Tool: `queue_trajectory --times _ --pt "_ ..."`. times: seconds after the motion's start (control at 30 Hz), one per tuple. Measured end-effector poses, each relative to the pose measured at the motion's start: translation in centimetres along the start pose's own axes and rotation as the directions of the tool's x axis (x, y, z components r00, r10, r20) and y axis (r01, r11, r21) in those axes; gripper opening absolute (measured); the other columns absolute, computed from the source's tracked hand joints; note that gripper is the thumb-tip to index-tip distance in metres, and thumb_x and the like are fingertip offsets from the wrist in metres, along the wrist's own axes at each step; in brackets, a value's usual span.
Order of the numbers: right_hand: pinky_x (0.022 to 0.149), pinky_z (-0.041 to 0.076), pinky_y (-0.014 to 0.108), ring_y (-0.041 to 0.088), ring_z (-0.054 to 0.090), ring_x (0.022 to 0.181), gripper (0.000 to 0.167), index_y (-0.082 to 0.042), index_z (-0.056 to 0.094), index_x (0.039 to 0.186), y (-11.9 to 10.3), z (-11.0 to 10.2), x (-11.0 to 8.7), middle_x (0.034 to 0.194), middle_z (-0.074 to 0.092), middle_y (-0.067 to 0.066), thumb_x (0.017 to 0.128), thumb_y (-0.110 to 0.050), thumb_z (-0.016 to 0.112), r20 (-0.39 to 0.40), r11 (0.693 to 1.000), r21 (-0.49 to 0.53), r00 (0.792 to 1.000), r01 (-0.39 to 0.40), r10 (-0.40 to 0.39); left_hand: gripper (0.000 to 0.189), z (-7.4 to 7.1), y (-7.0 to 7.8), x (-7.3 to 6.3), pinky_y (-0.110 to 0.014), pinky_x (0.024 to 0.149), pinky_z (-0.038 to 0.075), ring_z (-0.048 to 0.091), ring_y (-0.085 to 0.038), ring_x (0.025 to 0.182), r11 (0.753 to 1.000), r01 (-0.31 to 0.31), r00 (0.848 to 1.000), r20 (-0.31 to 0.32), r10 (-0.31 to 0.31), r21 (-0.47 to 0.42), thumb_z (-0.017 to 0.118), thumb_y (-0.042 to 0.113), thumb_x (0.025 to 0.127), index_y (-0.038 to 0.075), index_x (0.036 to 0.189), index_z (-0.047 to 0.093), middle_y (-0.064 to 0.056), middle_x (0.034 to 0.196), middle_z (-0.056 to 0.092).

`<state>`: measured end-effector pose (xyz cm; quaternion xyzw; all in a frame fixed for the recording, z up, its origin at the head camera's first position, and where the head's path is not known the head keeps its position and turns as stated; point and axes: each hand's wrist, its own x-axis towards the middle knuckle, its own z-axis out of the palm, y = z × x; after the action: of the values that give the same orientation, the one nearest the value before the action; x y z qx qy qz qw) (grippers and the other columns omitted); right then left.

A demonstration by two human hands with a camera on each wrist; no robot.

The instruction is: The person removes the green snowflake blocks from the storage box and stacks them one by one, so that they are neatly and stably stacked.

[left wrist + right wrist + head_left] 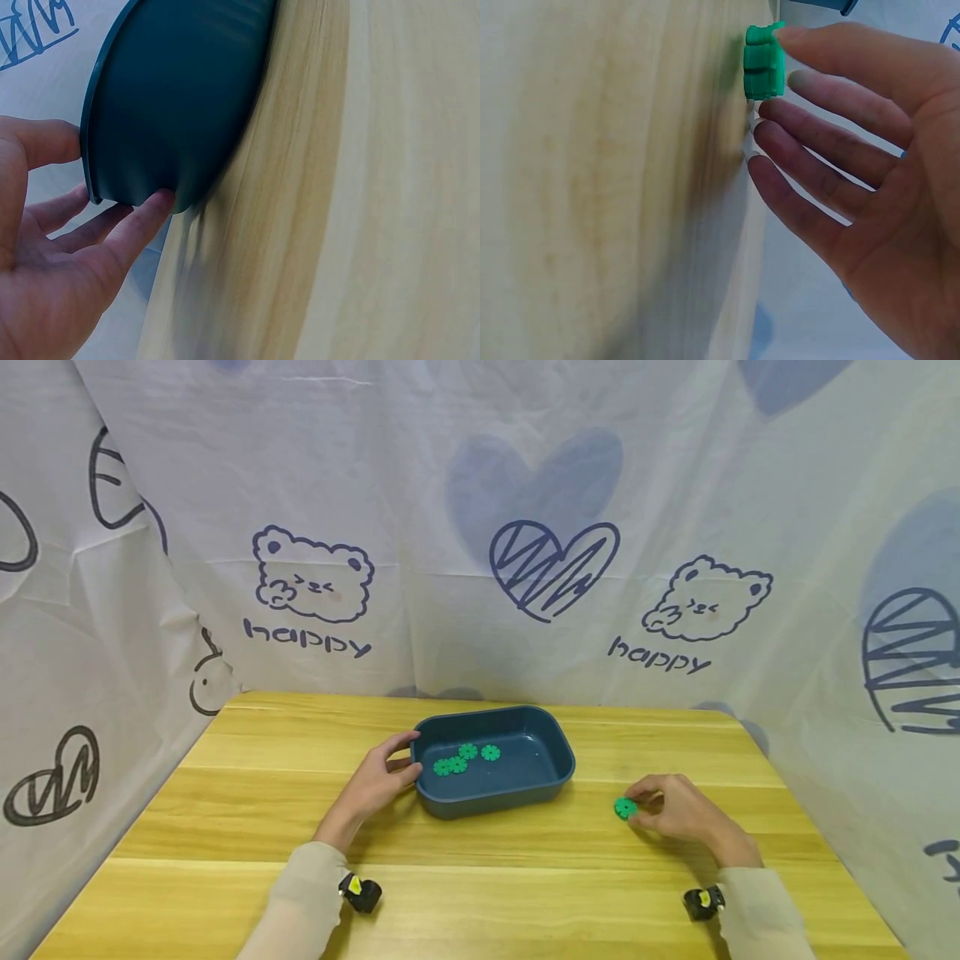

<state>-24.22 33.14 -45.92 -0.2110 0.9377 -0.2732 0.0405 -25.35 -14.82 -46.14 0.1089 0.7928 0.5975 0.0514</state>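
Observation:
A dark blue-green plastic bin (495,795) sits on the wooden table. My left hand (384,774) holds its left end, thumb at the rim and the other fingers against the outer wall, as the left wrist view also shows. Several green notched discs, like snowflake building discs (491,752), lie flat in the bin's left half. To the right of the bin, a small stack of the same green discs (624,808) rests on the table. My right hand (678,810) pinches the top of this stack (763,64) between thumb and index finger, with the other fingers spread behind.
The wooden table (487,893) runs back to a pale curtain (420,485) printed with hearts and bears, which also hangs at both sides. Each wrist carries a small black camera, one at the left (361,893) and one at the right (703,903).

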Motion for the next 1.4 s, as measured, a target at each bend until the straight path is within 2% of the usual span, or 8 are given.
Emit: queue_trajectory --times 0.33,0.67,0.83,0.97,1.13,1.4 --pt "0.084 0.063 0.036 0.019 0.070 0.093 0.023 -0.007 0.077 0.105 0.1 -0.1 0.2 0.106 0.076 0.005 0.083 -0.010 0.084 0.005 0.996 -0.076 0.999 0.039 -0.039 0.057 0.0 0.1 0.0 -0.048 0.110 0.053 0.049 -0.051 0.140 1.000 0.006 1.000 -0.001 -0.006 -0.002 0.059 0.006 0.102 0.002 0.156 0.040 -0.029 0.162 0.035" --pt "0.084 0.063 0.037 0.020 0.070 0.092 0.021 -0.008 0.077 0.104 0.0 0.0 0.2 0.105 0.076 0.005 0.083 -0.008 0.083 -0.001 0.997 -0.067 0.999 0.034 -0.034 0.057 0.0 0.1 -0.1 -0.048 0.111 0.053 0.050 -0.050 0.140 1.000 0.016 1.000 0.001 -0.016 0.000 0.059 0.007 0.102 0.003 0.156 0.040 -0.028 0.162 0.036" --pt "0.084 0.064 0.041 0.025 0.070 0.096 0.025 -0.004 0.076 0.107 -0.3 -0.2 0.3 0.108 0.075 0.009 0.083 -0.007 0.083 -0.009 0.998 -0.043 0.999 0.041 -0.041 0.057 0.0 0.1 -0.1 -0.048 0.110 0.053 0.050 -0.051 0.140 1.000 0.012 1.000 -0.002 -0.012 -0.007 0.059 0.005 0.102 0.002 0.156 0.040 -0.028 0.161 0.036" --pt "0.084 0.064 0.042 0.029 0.070 0.100 0.028 -0.003 0.075 0.112 -1.5 -0.8 0.8 0.114 0.074 0.011 0.085 -0.009 0.082 -0.059 0.997 -0.050 0.996 0.064 -0.067 0.057 0.0 0.1 0.0 -0.048 0.110 0.053 0.050 -0.051 0.140 1.000 0.009 1.000 -0.003 -0.009 -0.008 0.059 0.005 0.102 0.002 0.156 0.040 -0.029 0.161 0.036" --pt "0.081 0.064 0.043 0.032 0.071 0.095 0.025 -0.005 0.076 0.111 -4.1 -1.3 2.5 0.112 0.075 0.012 0.087 -0.006 0.079 -0.117 0.986 -0.059 0.980 0.153 -0.160 0.057 0.0 0.0 0.0 -0.049 0.110 0.054 0.051 -0.051 0.139 1.000 0.000 1.000 -0.008 0.000 -0.002 0.059 0.005 0.102 0.002 0.155 0.041 -0.028 0.161 0.036" --pt "0.081 0.064 0.044 0.025 0.071 0.089 0.023 -0.003 0.076 0.109 -8.1 -0.4 6.4 0.108 0.076 0.013 0.087 -0.006 0.079 -0.116 0.963 -0.072 0.956 0.261 -0.268 0.055 0.1 -0.3 -0.1 -0.050 0.111 0.053 0.050 -0.051 0.140 1.000 -0.018 1.000 -0.014 0.018 0.005 0.058 0.006 0.103 0.002 0.155 0.042 -0.028 0.163 0.035"
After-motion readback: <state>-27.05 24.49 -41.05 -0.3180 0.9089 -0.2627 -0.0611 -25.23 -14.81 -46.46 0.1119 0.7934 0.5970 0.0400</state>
